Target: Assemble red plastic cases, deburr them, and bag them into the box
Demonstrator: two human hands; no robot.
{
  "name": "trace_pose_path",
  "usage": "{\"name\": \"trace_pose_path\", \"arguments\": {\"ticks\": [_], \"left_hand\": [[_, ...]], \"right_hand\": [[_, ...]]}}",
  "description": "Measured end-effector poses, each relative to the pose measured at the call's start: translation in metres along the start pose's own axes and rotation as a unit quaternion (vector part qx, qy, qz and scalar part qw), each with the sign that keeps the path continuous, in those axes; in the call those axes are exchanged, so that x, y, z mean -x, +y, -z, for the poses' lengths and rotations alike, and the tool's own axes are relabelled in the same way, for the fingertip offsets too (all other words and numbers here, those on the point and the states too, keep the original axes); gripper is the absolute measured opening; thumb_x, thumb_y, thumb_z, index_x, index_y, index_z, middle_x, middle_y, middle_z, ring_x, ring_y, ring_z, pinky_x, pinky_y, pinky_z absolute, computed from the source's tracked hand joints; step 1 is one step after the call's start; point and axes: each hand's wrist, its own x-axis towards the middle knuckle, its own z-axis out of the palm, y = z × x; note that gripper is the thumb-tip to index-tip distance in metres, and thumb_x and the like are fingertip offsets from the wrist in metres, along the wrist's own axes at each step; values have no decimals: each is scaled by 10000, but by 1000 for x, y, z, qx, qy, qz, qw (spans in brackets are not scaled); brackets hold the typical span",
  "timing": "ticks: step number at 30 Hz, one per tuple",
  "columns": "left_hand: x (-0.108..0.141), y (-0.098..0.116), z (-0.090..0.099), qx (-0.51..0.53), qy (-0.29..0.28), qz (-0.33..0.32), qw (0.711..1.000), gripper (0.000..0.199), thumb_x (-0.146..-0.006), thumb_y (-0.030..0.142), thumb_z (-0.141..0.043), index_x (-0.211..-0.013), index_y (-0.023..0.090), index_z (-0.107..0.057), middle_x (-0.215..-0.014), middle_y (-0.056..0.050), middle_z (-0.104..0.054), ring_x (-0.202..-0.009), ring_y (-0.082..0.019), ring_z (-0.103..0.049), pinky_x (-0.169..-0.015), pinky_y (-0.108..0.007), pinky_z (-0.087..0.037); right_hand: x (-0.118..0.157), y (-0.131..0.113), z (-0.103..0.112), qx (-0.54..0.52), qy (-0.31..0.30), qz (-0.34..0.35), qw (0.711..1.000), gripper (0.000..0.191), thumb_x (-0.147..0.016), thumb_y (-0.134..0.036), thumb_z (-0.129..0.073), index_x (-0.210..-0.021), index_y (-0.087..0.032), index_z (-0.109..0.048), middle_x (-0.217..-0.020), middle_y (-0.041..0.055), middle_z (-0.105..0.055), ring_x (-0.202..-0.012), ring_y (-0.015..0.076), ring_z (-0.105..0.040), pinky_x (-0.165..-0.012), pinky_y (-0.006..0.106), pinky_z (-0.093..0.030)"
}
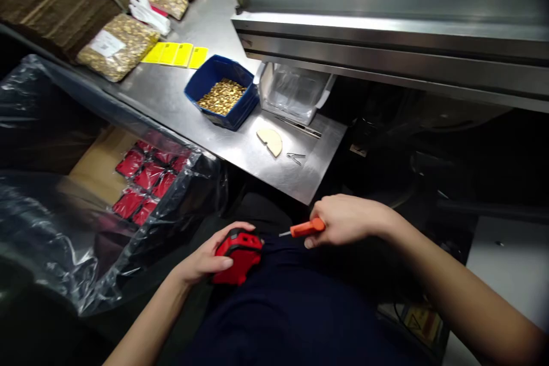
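My left hand is wrapped around a red and black tape measure above my lap. Its fingers and thumb clasp the sides of the case. Across from it, my right hand grips an orange-handled screwdriver. The thin metal tip points left toward the tape measure, with a gap between them. Beyond the hands, a pale half-round piece and a small metal clip-like part lie on the steel table.
A blue bin holds many small brass-coloured parts, beside a clear-lined tray. Yellow cards, bags of parts and a white glove lie farther back. Left stands a plastic-lined box with wrapped red items. A metal beam crosses right.
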Motion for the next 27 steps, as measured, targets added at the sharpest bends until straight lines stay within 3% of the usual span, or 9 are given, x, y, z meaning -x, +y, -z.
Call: {"name": "trace_pose_path", "arguments": {"ticks": [2, 5, 8, 12, 17, 20, 22, 24, 27], "left_hand": [[-2, -16, 8, 187, -26, -30, 982, 675, -820, 519, -755, -1415, 261, -569, -1338, -183, -712, -1193, -411, -699, -1007, -537, -558], [-14, -40, 11, 363, 74, -133, 919, 566, -953, 527, -566, -1406, 190, -603, -1370, -222, -691, -1225, -353, -694, -1064, -474, -548], [-26, -53, 7, 424, 188, -188, 866, 612, -986, 444, -531, -1514, 138, -483, -1406, -259, -653, -1308, -363, -631, -1080, -484, -546], [-28, -56, 4, 430, 218, -169, 860, 718, -985, 421, -566, -1605, 154, -322, -1407, -266, -649, -1313, -376, -625, -1042, -492, -574], [-8, -41, 12, 262, 2, -107, 959, 688, -894, 527, -709, -1524, 456, -442, -1486, -96, -632, -1175, -287, -720, -874, -412, -641], [-7, -9, 8, 97, -153, -16, 983, 766, -810, 521, -814, -1503, 402, -510, -1491, -114, -622, -1153, -332, -728, -885, -441, -630], [-19, 25, -4, 2, -213, 33, 976, 793, -685, 278, -931, -1420, 229, -639, -1462, -203, -627, -1260, -429, -651, -1041, -535, -535], [-38, 62, -23, -237, -278, 60, 929, 715, -704, 265, -904, -1382, 294, -678, -1453, -122, -652, -1375, -424, -556, -1162, -565, -408], [-62, 105, -46, -401, -316, 88, 855, 733, -665, 300, -927, -1356, 369, -693, -1485, -84, -630, -1373, -427, -561, -1123, -522, -470]], "right_hand": [[-8, 8, 4, -8, -16, 19, 1000, 600, -828, -783, -572, -785, -216, -767, -698, 47, -714, -574, 191, -619, -516, 294, -336], [-20, 12, -3, -17, -33, 29, 999, 629, -803, -806, -578, -821, -212, -782, -753, 63, -738, -621, 208, -651, -540, 290, -371], [-25, 8, -16, -17, -13, 12, 1000, 638, -792, -809, -579, -859, -211, -791, -827, 88, -766, -691, 241, -698, -563, 294, -404], [-22, -3, -29, -9, 28, -5, 1000, 635, -792, -794, -582, -878, -201, -792, -879, 115, -778, -763, 273, -731, -593, 302, -426], [-23, 9, -34, -23, -2, 8, 1000, 621, -782, -787, -601, -840, -198, -788, -799, 94, -756, -693, 249, -698, -578, 302, -422], [-30, 30, -29, -75, -66, 40, 994, 638, -737, -808, -653, -783, -181, -765, -706, 47, -708, -609, 201, -634, -559, 291, -415], [-35, 42, -22, -126, -129, 54, 982, 641, -705, -804, -701, -757, -166, -740, -629, 8, -649, -566, 169, -587, -549, 276, -414], [-40, 49, -12, -177, -183, 77, 964, 617, -690, -775, -746, -750, -161, -719, -570, -30, -588, -534, 141, -547, -541, 260, -414], [-41, 51, -1, -215, -214, 122, 945, 540, -728, -704, -766, -772, -168, -713, -580, -52, -583, -532, 121, -541, -545, 240, -426]]}}
